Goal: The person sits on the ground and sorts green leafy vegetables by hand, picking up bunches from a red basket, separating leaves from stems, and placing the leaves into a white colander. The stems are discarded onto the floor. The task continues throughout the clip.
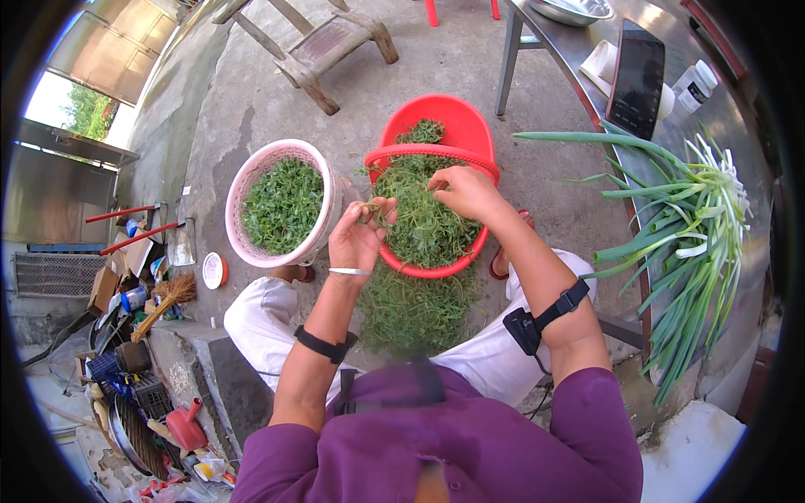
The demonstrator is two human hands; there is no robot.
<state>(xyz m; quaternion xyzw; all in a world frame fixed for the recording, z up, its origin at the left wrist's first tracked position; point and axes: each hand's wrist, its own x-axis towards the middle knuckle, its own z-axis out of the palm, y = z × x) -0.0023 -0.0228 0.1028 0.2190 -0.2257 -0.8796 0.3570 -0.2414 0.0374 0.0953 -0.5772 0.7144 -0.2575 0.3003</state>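
Note:
Between my knees stands a red plastic basket (459, 120) with a braided handle, filled with stringy green leafy stems (423, 222). My left hand (354, 243) is raised over its left rim, fingers pinched on a small green sprig (374, 213). Above the greens, near the handle's right side, my right hand (466, 194) has its fingers curled together; whatever they hold is hidden. To the left, a pale pink basket (233, 210) with a perforated wall contains shorter leafy greens (283, 205). A loose heap of green stems (419, 310) lies on the ground below the red basket.
At right, a metal table (579, 50) bears spring onions (696, 218), a propped phone (637, 75), a white bottle (694, 86) and a metal bowl (570, 8). A wooden chair (331, 46) stands ahead. A straw broom (168, 302), a red scoop (186, 426) and clutter lie left.

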